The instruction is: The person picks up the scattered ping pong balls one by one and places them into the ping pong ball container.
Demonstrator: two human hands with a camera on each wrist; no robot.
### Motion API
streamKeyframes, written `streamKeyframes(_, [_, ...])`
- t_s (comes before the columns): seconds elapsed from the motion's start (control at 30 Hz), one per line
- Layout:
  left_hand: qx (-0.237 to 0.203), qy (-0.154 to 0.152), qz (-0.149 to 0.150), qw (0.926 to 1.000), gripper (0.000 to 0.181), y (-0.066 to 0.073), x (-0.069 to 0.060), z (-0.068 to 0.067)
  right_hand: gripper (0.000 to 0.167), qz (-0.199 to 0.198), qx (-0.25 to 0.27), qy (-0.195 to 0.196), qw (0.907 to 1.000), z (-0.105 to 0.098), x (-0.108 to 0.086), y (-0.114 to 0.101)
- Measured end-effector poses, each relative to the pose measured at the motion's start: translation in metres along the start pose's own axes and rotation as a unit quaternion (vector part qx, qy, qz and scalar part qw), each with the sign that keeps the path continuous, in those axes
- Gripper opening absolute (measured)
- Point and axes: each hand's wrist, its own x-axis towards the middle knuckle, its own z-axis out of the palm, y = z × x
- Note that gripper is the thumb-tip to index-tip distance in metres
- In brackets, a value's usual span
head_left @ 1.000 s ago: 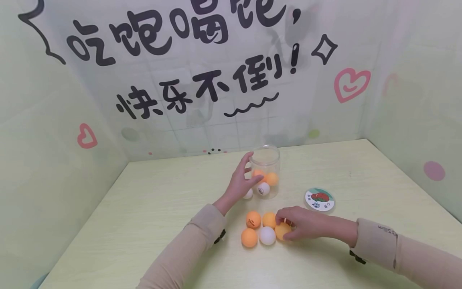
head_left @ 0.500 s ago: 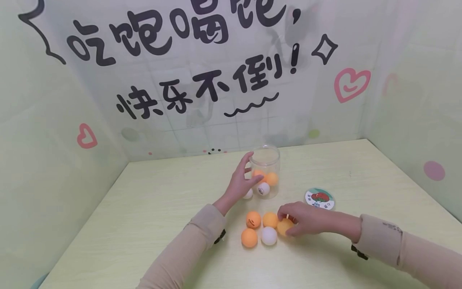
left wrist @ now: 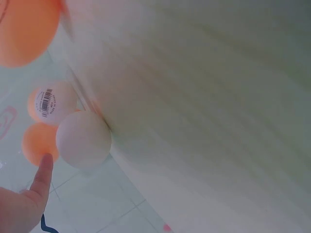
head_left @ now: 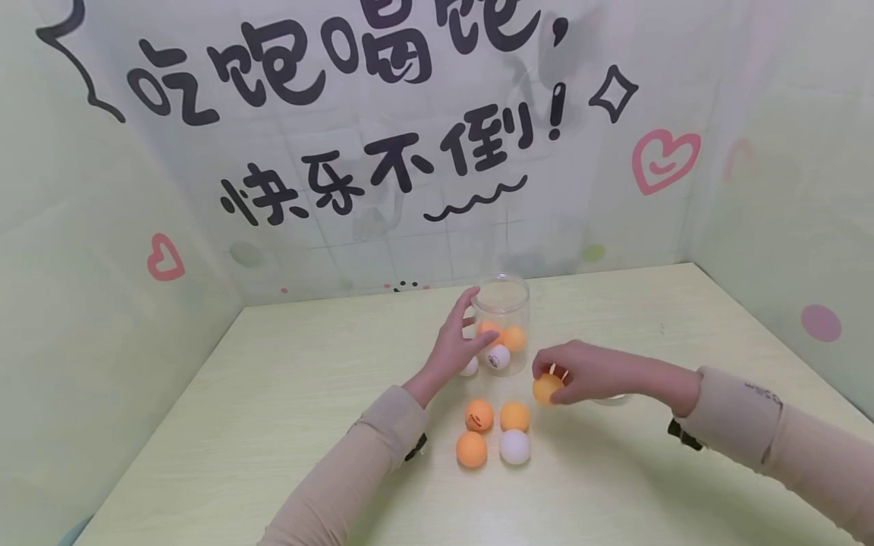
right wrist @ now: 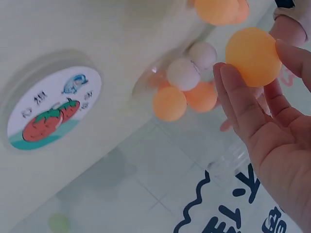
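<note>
My left hand [head_left: 451,345] grips the left side of a clear plastic jar [head_left: 504,302], which stands upright with its mouth uncovered. Several orange and white ping-pong balls lie inside. A white ball [head_left: 469,367] sits at the jar's lower left, partly behind the hand; in the left wrist view the same white ball [left wrist: 83,140] is near my thumb. My right hand [head_left: 594,370] pinches an orange ping-pong ball [head_left: 546,390] between thumb and fingers, raised in front of and right of the jar. The right wrist view shows this ball [right wrist: 253,57] at the fingertips.
In front of the jar lie two rows of balls on the table: orange balls [head_left: 479,415] and a white ball [head_left: 515,447]. The round jar lid [right wrist: 53,109], with a strawberry print, lies at the right, mostly hidden under my right hand in the head view. A printed wall [head_left: 382,250] rises behind.
My right hand has lifted the orange ball away from the group and moved it back toward the jar. The neighbouring orange and white balls shifted slightly right. My left hand stayed on the jar.
</note>
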Motion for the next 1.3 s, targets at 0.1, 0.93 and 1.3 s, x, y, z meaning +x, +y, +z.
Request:
streamKeyframes(0.1, [0.000,0.000,0.002,1.0000,0.072,-0.001,0.000,0.000,0.021,0.004,-0.004,0.011,0.9999,-0.014,0.002,-0.004])
streamKeyframes(0.93, [-0.007,-0.007,0.014,0.9999,0.074,-0.002,0.002,0.001,0.028,0.019,-0.028,0.164,0.9859,-0.085,0.039,-0.017])
streamKeyframes(1.3, [-0.010,-0.008,0.008,0.9999,0.073,-0.001,0.001,0.000,0.032,0.030,-0.008,0.201,0.9791,-0.073,0.059,-0.005])
